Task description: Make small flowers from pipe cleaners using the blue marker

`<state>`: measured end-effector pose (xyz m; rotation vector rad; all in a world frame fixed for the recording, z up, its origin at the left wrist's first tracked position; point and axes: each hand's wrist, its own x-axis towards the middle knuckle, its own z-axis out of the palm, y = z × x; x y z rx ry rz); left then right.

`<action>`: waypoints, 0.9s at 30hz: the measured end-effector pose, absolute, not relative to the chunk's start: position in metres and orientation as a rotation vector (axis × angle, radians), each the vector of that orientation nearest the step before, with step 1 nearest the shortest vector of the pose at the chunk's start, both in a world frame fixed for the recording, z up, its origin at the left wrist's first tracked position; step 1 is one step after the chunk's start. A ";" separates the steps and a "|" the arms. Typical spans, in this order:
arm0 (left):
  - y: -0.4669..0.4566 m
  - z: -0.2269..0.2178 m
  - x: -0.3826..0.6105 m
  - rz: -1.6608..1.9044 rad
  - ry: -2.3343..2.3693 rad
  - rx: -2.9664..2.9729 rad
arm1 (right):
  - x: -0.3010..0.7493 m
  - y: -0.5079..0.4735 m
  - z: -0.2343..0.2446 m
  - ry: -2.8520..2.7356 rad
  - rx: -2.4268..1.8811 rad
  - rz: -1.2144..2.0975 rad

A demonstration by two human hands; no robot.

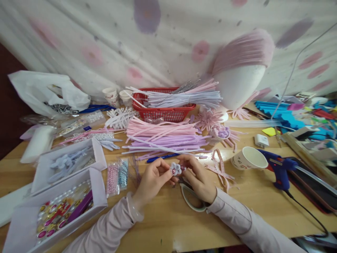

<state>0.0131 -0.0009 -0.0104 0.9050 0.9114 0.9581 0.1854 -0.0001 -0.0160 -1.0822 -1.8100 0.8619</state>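
Observation:
Between my two hands is a small pale lilac flower point(175, 168) with a dark pink bead at its centre. My left hand point(155, 179) pinches it from the left, thumb and fingers closed on its edge. On the other side my right hand point(197, 177) has its fingers bent in at the flower's right edge; exactly what they grip there is partly hidden. Under my right hand lie scissors point(193, 198), their handle loops showing. Pink and lilac pipe cleaners point(163, 140) lie in bundles just beyond my hands, with a blue pen point(163, 157) in front of them.
A red basket point(163, 114) with more pipe cleaners stands at the back. To the left are two open white boxes point(98, 186) and bead packets point(113, 178). On the right are a paper cup point(249, 159), a blue glue gun point(281, 172) with its cord, and a measuring tape point(222, 172).

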 end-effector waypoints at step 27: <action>-0.002 -0.013 0.012 0.851 0.742 0.509 | 0.192 0.008 -0.018 -2.238 -0.879 0.095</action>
